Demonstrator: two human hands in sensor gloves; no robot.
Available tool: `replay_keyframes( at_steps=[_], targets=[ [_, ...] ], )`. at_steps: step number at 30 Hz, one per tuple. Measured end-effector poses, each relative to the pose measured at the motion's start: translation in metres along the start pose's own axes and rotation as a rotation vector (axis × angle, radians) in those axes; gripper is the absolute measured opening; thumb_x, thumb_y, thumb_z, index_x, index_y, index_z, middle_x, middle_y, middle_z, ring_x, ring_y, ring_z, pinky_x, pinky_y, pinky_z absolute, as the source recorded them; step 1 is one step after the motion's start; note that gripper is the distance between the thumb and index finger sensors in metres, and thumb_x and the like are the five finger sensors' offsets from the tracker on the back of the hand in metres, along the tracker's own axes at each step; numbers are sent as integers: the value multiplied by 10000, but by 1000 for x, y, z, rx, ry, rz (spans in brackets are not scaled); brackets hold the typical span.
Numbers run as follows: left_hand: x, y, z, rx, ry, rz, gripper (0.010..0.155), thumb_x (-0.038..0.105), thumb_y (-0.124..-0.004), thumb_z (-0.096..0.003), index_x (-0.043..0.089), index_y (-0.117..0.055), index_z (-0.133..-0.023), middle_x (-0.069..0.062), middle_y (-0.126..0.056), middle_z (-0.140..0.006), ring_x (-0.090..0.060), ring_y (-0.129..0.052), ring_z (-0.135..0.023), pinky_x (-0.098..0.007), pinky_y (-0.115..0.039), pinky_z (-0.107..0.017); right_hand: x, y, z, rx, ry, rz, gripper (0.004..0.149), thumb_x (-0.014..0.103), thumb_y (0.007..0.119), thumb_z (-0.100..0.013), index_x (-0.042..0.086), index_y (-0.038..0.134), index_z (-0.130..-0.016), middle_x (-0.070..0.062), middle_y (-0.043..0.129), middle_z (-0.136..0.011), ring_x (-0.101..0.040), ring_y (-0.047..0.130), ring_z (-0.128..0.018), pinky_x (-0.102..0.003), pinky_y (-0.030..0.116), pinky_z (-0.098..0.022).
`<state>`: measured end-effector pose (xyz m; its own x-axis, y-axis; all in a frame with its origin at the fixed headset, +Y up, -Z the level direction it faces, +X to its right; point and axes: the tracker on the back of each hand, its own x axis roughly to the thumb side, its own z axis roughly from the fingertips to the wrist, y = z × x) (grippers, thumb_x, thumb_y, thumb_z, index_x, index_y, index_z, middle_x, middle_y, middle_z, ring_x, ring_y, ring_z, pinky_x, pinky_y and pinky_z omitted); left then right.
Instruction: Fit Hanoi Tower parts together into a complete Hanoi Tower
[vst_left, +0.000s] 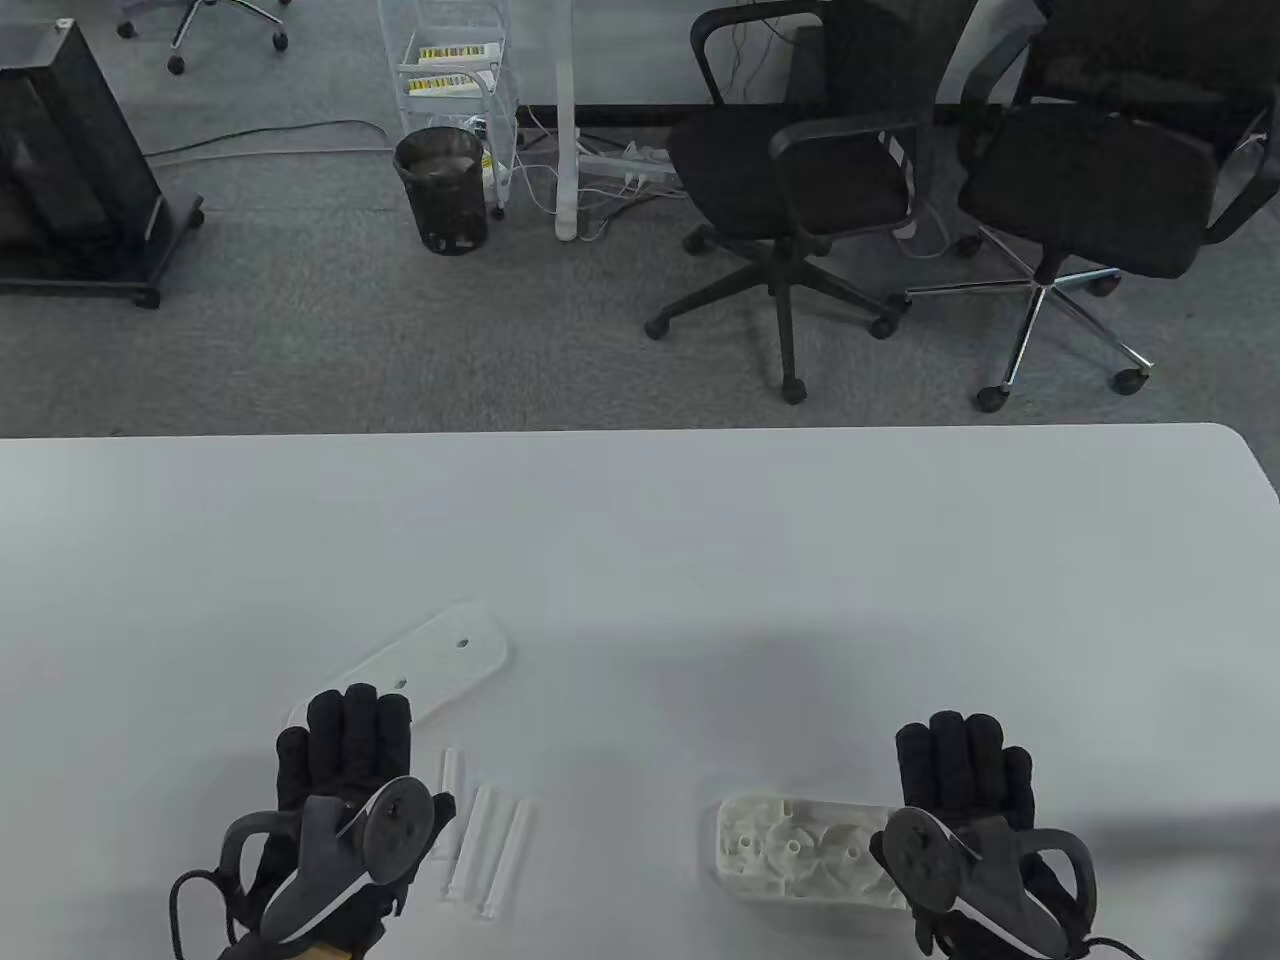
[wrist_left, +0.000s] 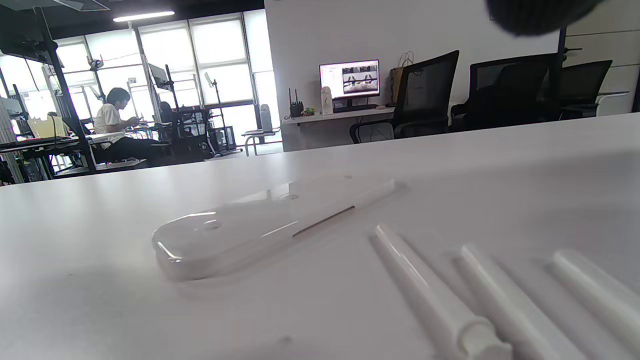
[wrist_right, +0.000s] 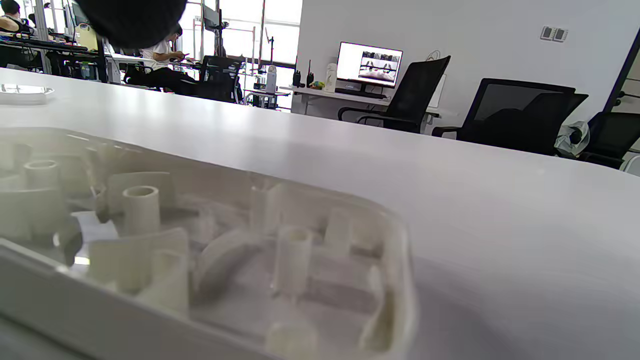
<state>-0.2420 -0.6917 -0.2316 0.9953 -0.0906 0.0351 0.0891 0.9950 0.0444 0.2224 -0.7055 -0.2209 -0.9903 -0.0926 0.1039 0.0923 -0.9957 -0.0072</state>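
I see the white base plate (vst_left: 420, 668) lying just beyond my left hand (vst_left: 345, 760), three pegs (vst_left: 487, 838) just right of it, the ribbed tray (vst_left: 790, 850) beside my right hand (vst_left: 965, 780), both hands flat, fingers extended, seemingly holding nothing

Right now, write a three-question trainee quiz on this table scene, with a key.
1. True or false: the white pegs stand upright in the flat base plate.
2. The open tray of white parts lies nearest which hand? A) left hand B) right hand C) midway between both
3. Fill in: the number of pegs lying side by side on the table is ____.

Key
1. False: they lie flat on the table, beside the left hand and apart from the plate.
2. B: it sits right beside the right hand.
3. Three.
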Motion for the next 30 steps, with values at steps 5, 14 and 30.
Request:
replay_keyframes(
  at_steps=[5, 14, 30],
  targets=[
    [1, -1, 0, -3, 0, -4, 939, 647, -660, -418, 165, -270, -1122, -165, -233, -1175, -475, -230, -1082, -612, -271, -738, 3, 2, 1, 11, -19, 7, 940, 508, 695, -368, 134, 105, -997, -218, 80, -1098, -526, 93, -989, -667, 214, -706],
    [-4, -5, -3, -15, 11, 10, 938, 646, -661, -419, 164, -271, -1122, -168, -230, -1174, -477, -231, -1082, -615, -274, -738, 1, 8, 1, 46, -40, -11, 940, 508, 695, -368, 132, 104, -995, -220, 92, -1099, -527, 108, -990, -662, 229, -711],
    [-2, -8, -4, -33, 0, 16, 937, 645, -661, -420, 165, -268, -1122, -168, -225, -1174, -479, -228, -1081, -616, -278, -738, -17, -15, -6, 84, -104, 4, 936, 497, 706, -365, 134, 120, -998, -208, 120, -1108, -521, 111, -995, -661, 236, -718]
  ],
)
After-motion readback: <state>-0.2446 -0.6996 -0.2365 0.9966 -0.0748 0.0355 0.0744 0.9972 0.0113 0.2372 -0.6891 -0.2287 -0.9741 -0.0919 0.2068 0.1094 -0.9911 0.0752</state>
